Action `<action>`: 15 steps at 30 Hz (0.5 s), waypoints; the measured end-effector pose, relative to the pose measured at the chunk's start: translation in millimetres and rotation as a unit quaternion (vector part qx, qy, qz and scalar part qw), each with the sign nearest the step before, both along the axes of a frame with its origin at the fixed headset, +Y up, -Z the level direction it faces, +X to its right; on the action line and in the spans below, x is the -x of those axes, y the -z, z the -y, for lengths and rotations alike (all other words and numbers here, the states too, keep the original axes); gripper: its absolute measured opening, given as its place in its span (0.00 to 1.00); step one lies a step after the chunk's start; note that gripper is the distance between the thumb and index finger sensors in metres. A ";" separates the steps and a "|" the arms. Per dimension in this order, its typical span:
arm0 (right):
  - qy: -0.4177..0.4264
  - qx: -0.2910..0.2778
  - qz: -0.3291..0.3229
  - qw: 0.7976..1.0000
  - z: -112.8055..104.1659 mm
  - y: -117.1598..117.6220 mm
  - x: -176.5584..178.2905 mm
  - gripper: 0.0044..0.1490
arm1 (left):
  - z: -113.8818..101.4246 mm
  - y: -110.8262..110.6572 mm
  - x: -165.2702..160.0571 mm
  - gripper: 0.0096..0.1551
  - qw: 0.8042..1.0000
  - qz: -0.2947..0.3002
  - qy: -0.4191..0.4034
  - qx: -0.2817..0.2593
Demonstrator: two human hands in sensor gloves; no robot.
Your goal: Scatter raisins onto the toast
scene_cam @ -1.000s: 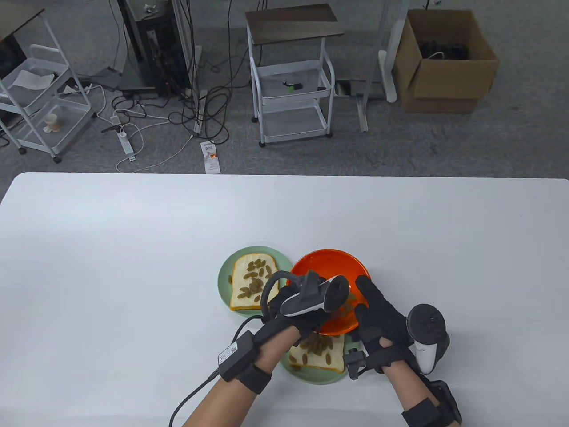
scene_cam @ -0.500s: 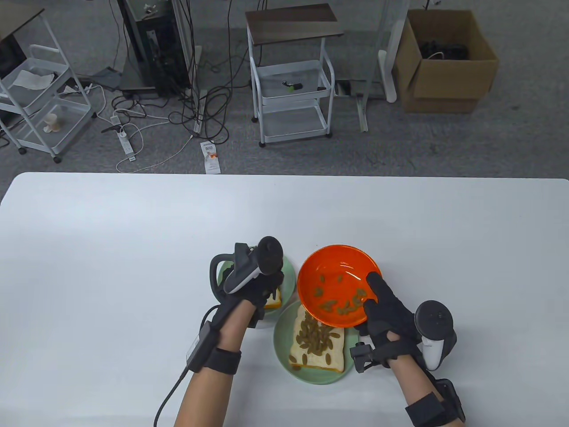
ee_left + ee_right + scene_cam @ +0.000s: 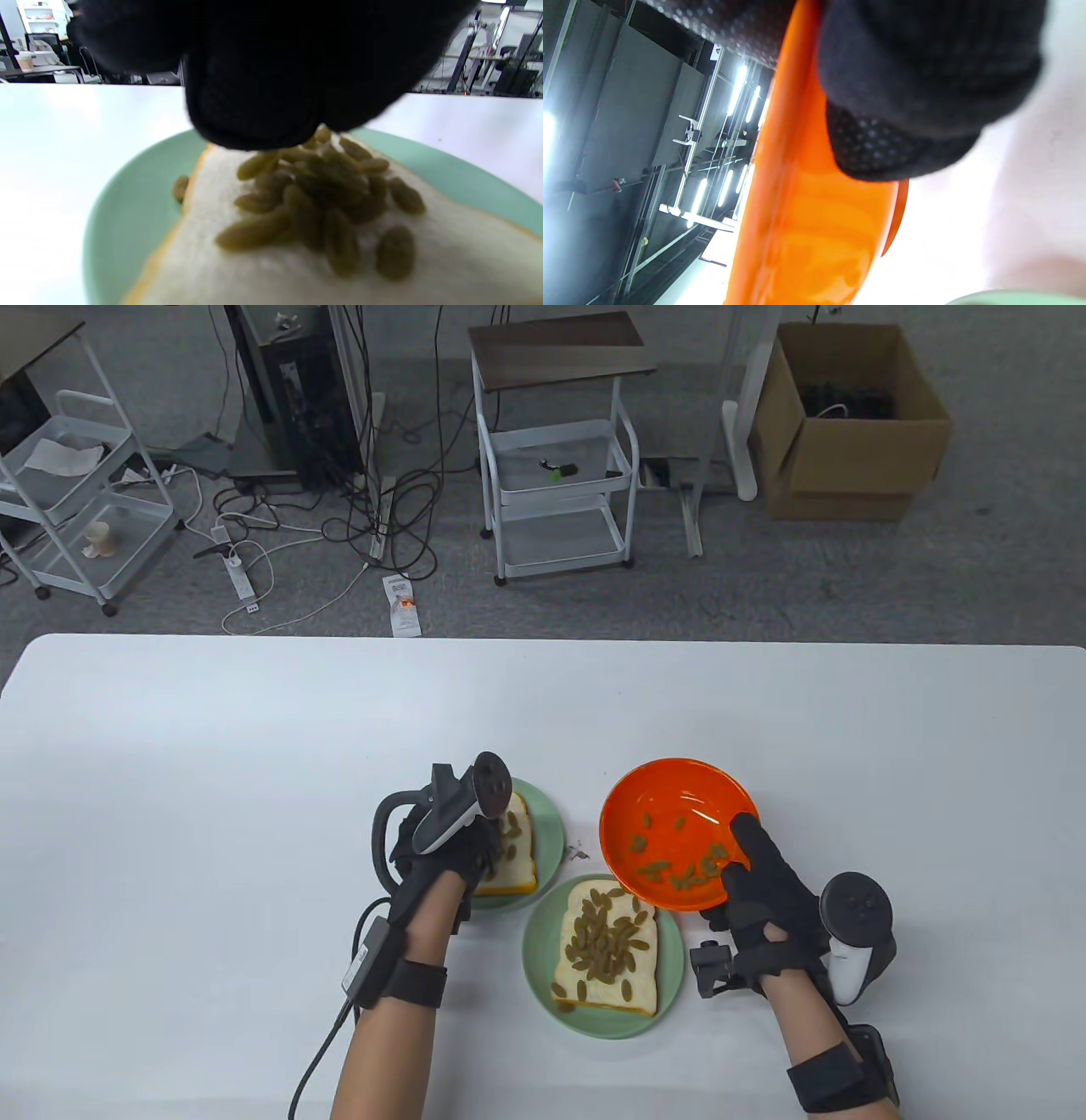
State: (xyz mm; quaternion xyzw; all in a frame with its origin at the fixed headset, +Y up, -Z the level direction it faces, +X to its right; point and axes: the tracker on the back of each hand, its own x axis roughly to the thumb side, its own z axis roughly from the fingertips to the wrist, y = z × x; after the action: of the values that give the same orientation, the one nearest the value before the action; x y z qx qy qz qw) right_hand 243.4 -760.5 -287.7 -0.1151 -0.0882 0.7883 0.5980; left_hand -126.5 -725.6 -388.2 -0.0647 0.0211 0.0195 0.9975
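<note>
Two slices of toast lie on green plates. The left toast [image 3: 516, 848] on its plate [image 3: 551, 831] carries raisins [image 3: 322, 203]. My left hand [image 3: 471, 857] hovers over it, fingers [image 3: 254, 106] bunched with raisins at their tips. The near toast [image 3: 607, 950] on its plate [image 3: 543, 976] is also covered with raisins. My right hand [image 3: 751, 874] grips the orange bowl [image 3: 679, 806] by its rim, thumb inside, tilted above the table. Several raisins [image 3: 679, 875] lie in the bowl. The right wrist view shows the bowl's underside [image 3: 806, 220] under my fingers [image 3: 903, 140].
The white table [image 3: 212, 780] extends far to the left and back. A few dark crumbs [image 3: 577, 853] lie between the left plate and the bowl. Carts, cables and a cardboard box [image 3: 848, 424] stand on the floor beyond the table.
My left hand left the bowl and moved left over the left toast. My right hand carried the bowl right and back, uncovering the near toast.
</note>
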 end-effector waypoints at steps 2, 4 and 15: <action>0.007 0.000 0.003 1.000 -0.5 0.2 -2.4 0.36 | -7.6 -5.3 -1.6 0.30 1.000 0.009 0.010 0.001; 0.014 0.000 0.009 1.000 -0.8 0.3 -5.8 0.36 | -17.7 -14.6 -3.0 0.38 1.000 0.019 -0.007 0.006; 0.043 0.031 0.071 0.996 10.8 3.0 -42.0 0.38 | -30.0 -87.3 8.5 0.57 0.973 0.113 -0.200 -0.021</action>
State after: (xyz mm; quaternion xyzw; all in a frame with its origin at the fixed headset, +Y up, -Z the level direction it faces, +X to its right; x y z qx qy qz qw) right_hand 285.5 -771.3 -290.7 -0.1929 -0.1011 0.7540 0.6198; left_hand -135.0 -695.5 -300.9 -0.0487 -0.1057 0.2114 0.9705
